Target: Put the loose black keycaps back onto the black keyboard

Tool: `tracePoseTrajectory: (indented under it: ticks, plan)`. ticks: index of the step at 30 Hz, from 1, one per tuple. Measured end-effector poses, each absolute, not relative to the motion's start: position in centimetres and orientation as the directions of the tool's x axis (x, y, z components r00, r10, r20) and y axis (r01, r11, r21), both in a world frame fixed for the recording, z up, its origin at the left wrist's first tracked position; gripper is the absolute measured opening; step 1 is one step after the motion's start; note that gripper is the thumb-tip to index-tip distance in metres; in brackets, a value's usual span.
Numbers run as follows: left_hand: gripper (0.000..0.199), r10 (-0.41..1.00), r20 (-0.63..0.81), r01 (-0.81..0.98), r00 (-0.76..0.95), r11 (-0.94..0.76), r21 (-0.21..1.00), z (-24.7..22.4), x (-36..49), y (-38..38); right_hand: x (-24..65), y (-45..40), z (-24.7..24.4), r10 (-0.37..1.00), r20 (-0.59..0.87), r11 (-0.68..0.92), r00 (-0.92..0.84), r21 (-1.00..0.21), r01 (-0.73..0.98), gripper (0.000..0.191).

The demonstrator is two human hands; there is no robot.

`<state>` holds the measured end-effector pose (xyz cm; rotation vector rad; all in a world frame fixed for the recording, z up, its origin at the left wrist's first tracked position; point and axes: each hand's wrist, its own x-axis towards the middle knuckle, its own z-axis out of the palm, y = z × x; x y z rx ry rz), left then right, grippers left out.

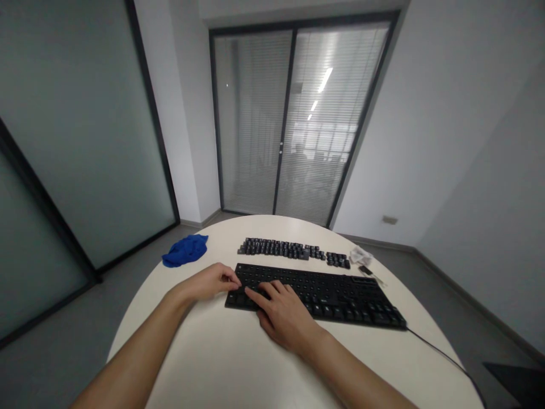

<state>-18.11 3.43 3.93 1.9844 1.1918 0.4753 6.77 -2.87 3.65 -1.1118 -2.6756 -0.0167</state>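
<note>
A black keyboard lies on the round pale table, with bare key positions along its upper rows and keycaps on its lower part. My left hand is at the keyboard's left end, fingers pressed together; whatever they pinch is too small to make out. Over the left part of the keyboard rests my right hand, its fingers spread on the keys. Beyond the keyboard, loose black keycaps stand in rows, with a smaller group farther right.
A crumpled blue cloth lies at the table's left. Clear plastic and a small dark item sit at the right. The keyboard's cable runs off the table's right edge.
</note>
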Motion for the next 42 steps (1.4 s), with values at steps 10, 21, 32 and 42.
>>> tracePoseTrajectory:
  ticks: [10,21,32,42]
  plan:
    - [0.048,0.913,-0.107,0.52,0.393,-0.125,0.845,2.5,-18.6,4.4,5.2,-3.2,3.4,0.748,0.257,0.645,-0.612,-0.063,0.762,0.052]
    - [0.049,0.915,-0.176,0.611,0.363,-0.091,0.787,2.6,-18.9,4.1,4.9,-3.3,2.5,0.76,0.3,0.627,-0.576,-0.104,0.772,0.046]
    - [0.058,0.806,0.298,0.705,0.512,-0.592,0.391,2.2,-12.8,1.6,11.8,-2.9,4.2,0.807,0.22,0.587,-0.548,-0.19,0.787,0.081]
    - [0.066,0.883,0.229,0.846,0.409,-0.461,0.269,0.2,-14.0,3.1,12.9,-2.8,2.4,0.821,0.257,0.565,-0.51,-0.233,0.791,0.066]
